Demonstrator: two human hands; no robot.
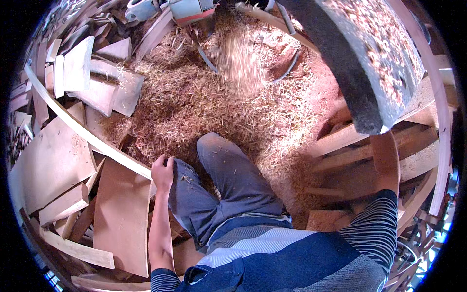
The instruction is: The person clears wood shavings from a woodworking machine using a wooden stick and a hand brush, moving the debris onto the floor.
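My left hand (163, 171) lies against my left thigh with its fingers curled; whether anything is inside them is hidden. Beside that wrist ends a long, pale, curved wooden strip (92, 136), and I cannot tell if the hand touches it. My right forearm (386, 153) reaches up to the right, under a large grey slab-like surface (362, 53) with a thick dark edge. That surface covers my right hand, and wood chips (382, 58) are strewn over it. Between the surface and my knees, a blurred stream of shavings (241, 63) drops onto a heap (185, 104).
Flat and curved wooden offcuts (121, 219) are piled on the left, some leaning. A pale blue-grey machine part (189, 9) with a reddish edge stands at the far top. More boards (350, 146) lie beneath my right arm. A long strip (441, 112) stretches along the right rim.
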